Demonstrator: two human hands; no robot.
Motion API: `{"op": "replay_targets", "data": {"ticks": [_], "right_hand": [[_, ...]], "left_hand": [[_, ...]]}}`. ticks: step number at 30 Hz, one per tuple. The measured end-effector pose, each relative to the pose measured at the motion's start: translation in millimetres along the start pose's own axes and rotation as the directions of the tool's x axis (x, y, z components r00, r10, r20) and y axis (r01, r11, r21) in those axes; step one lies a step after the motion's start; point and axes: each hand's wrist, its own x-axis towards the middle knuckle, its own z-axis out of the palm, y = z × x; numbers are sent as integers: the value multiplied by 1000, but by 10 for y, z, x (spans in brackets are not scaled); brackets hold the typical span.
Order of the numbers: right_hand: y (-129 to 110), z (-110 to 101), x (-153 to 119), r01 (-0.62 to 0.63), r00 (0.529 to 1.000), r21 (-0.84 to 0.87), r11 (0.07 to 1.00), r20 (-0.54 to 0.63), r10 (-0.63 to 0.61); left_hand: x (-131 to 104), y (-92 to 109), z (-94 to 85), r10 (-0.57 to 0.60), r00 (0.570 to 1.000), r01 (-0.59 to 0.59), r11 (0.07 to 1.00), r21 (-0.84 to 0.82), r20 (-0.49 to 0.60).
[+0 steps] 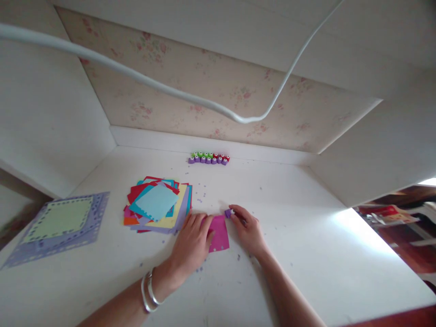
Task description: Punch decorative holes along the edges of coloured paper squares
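Presently | magenta paper [220, 237]: left part under left grip [190, 243], closure unclear | right grip [248, 230]: pinching purple punch [228, 213] at paper's upper-right corner

Magenta paper [220, 235], purple punch [227, 213], floral wallpaper [211, 75]

1. Punches [203, 160] stand in rows at the back of the desk [306, 254].
2. A paper stack [155, 202] lies left of the left hand [192, 238] (overlapping sheets [64, 218] farther left).
3. One sheet [220, 234] lies partly under it, left of the right hand [250, 229].
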Motion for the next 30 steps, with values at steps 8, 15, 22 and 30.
{"op": "replay_targets", "data": {"ticks": [8, 15, 22, 30], "right_hand": [[-37, -16, -3, 5, 1000, 0, 1000, -26, -5], [-68, -27, -30, -17, 1000, 54, 998, -22, 18], [20, -32, -19, 62, 998, 104, 993, -38, -58], [-5, -60, 8, 16, 1000, 299, 954, 4, -18]], "left_hand": [[12, -89, 13, -124, 991, 88, 880, -467, -48], [84, -108, -25, -329, 942, 301, 722, -623, 75], [83, -57, -73, -311, 940, 327, 704, -631, 140], [92, -29, -123, -230, 961, 278, 792, -544, 156]]}}
